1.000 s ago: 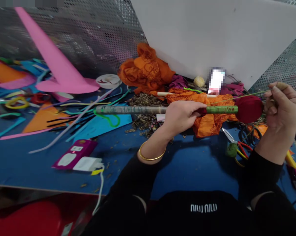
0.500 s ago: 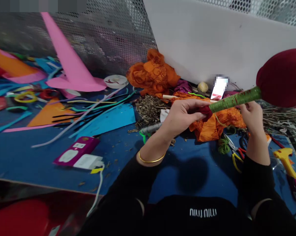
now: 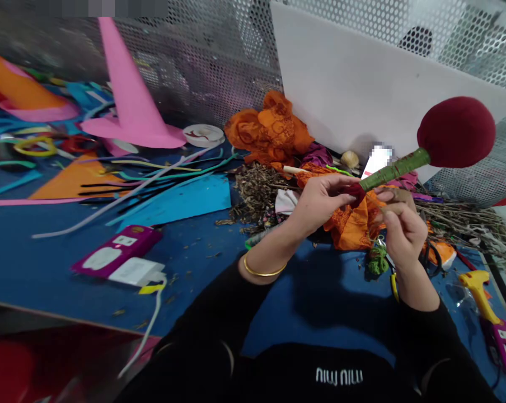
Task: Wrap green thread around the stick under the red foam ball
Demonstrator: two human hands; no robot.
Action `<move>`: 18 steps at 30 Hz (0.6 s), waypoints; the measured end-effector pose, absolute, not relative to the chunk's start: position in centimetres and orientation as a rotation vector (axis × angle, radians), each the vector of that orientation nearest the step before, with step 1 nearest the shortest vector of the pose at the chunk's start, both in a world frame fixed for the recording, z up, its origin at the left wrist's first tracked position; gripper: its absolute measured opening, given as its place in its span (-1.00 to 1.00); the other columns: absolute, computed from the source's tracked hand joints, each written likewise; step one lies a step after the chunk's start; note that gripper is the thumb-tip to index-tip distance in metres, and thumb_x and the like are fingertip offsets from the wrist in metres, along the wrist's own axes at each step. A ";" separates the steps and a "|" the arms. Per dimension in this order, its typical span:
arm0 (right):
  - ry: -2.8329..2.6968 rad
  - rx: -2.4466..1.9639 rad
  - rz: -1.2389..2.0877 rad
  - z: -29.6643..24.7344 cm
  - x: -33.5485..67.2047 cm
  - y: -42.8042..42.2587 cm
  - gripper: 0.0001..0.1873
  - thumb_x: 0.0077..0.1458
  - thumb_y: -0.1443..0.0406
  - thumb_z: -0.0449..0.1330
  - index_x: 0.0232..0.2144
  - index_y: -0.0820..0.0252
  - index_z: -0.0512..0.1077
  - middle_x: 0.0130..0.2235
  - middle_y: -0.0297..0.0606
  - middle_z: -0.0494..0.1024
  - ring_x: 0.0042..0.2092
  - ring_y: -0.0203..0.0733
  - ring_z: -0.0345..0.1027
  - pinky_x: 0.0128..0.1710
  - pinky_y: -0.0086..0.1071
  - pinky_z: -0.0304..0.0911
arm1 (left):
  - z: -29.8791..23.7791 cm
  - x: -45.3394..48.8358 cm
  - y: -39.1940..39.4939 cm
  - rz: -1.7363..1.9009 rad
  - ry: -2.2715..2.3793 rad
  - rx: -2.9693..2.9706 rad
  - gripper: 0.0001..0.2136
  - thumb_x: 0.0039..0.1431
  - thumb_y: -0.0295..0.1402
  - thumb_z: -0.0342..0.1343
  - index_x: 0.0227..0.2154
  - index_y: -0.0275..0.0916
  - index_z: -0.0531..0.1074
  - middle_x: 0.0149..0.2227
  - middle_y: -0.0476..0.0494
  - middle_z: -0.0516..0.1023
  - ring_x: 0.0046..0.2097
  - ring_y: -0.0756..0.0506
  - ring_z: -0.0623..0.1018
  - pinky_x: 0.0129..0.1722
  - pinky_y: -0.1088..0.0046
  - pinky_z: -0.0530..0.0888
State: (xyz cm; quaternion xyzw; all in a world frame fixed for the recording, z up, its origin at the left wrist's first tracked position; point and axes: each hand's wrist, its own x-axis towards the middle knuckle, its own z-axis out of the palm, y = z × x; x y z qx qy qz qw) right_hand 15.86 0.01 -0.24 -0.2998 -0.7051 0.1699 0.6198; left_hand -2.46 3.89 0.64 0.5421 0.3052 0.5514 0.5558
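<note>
My left hand (image 3: 320, 204) is closed round the dark red cloth end (image 3: 355, 193) of a stick-like handle (image 3: 396, 170) bound in green yarn, with red showing in gaps. A round, dark red cloth-covered head (image 3: 457, 132) tops the handle, which tilts up to the right. Just below the handle, my right hand (image 3: 404, 229) pinches what looks like the thin green yarn; the strand itself barely shows. On the table beneath that hand lies a small ball of green yarn (image 3: 378, 261). Yellow-handled scissors (image 3: 394, 286) are partly hidden behind my right wrist.
Orange cloth (image 3: 349, 228) and dried plant bits (image 3: 257, 187) lie behind my hands. Pink (image 3: 131, 106) and orange (image 3: 30, 92) cone hats stand left, near a purple power strip (image 3: 118, 252). A yellow glue gun (image 3: 479, 294) lies right; a white board (image 3: 345, 73) leans behind.
My right hand has come from beyond the handle's far side to the near side, lower and further left. The red head has swung slightly left, and the camera view has shifted.
</note>
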 end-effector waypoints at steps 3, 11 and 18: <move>-1.519 -0.393 0.684 -0.7 15.0 0.3 -0.74 0.31 0.20 0.17 -0.44 0.08 0.50 -0.34 -0.26 0.57 -0.14 -0.08 0.57 0.09 -0.05 0.40 | 0.0 -1.8 4.1 1.281 0.697 1.269 -0.71 -0.07 -0.43 0.37 -0.21 -0.32 0.65 -0.19 -0.16 0.72 -0.13 -0.12 0.68 -0.01 0.28 0.62; -1.016 -0.642 1.175 1.5 14.2 -0.8 -0.53 0.19 0.16 0.32 -0.64 0.17 0.25 -0.63 -0.52 0.05 -0.61 -0.45 -0.12 -0.48 -0.42 0.09 | -1.4 -0.3 4.1 1.281 0.731 1.236 -0.75 -0.08 -0.46 0.35 -0.25 -0.34 0.63 -0.27 -0.13 0.69 -0.26 -0.07 0.64 -0.10 0.30 0.63; -0.962 -0.733 1.138 2.3 13.7 -2.8 -0.53 0.10 0.10 0.39 -0.64 0.16 0.29 -0.61 -0.47 0.14 -0.55 -0.42 -0.03 -0.49 -0.42 0.04 | -2.1 0.3 4.0 1.292 0.696 1.217 -0.79 -0.12 -0.40 0.36 -0.35 -0.31 0.65 -0.35 -0.08 0.69 -0.31 -0.04 0.62 -0.13 0.34 0.62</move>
